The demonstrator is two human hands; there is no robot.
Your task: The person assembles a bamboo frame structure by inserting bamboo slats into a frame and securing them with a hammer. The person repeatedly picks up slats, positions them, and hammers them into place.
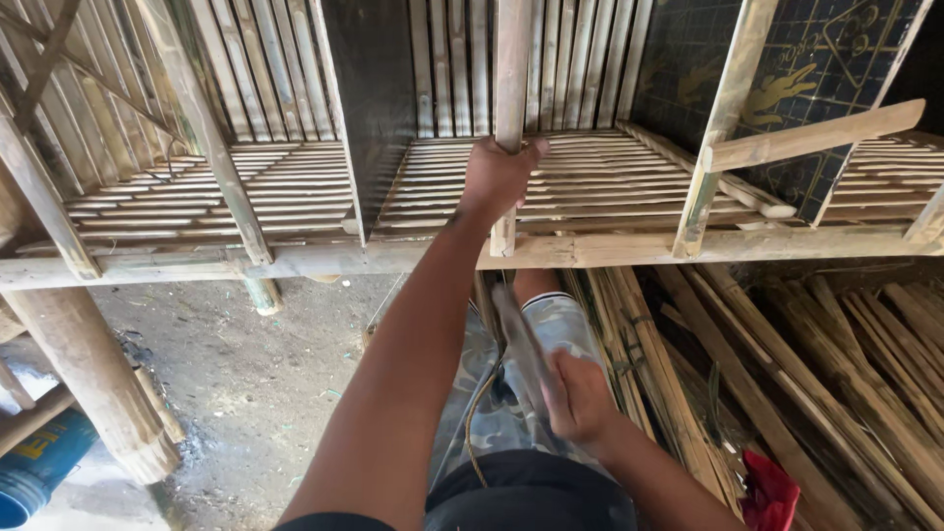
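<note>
The left hand (500, 177) is clenched around an upright bamboo slat (511, 88), which rises from the front edge of the slatted platform to the top of the picture. The right hand (580, 398), lower and nearer the body, is closed on the handle of a long flat blade (519, 344); the blade slants up from that fist toward the foot of the held slat, its tip hidden in shadow under the platform.

Around the left grip, largest first: one bamboo slatted platform (590, 182) spreads level with the hand to both sides, cut by one dark board (379, 98) just beside the grip on its left. Behind the platform runs one back wall of upright bamboo strips (265, 69). To the grip's right stand two more upright posts: a mottled greenish one (723, 128) and, at the picture's edge, a second one only partly in view. One loose slat (816, 136) juts sideways from the greenish post. Far left of the grip and below it, one thick bamboo post (93, 379) leans on the dirt ground (256, 393), with one blue barrel (39, 462) touching its foot.

Right of the lower grip lies one pile of split bamboo strips (806, 364), too many to count. One red cloth (769, 492) lies on that pile, just beside the right forearm. Under both hands are camouflage shorts (560, 329).
</note>
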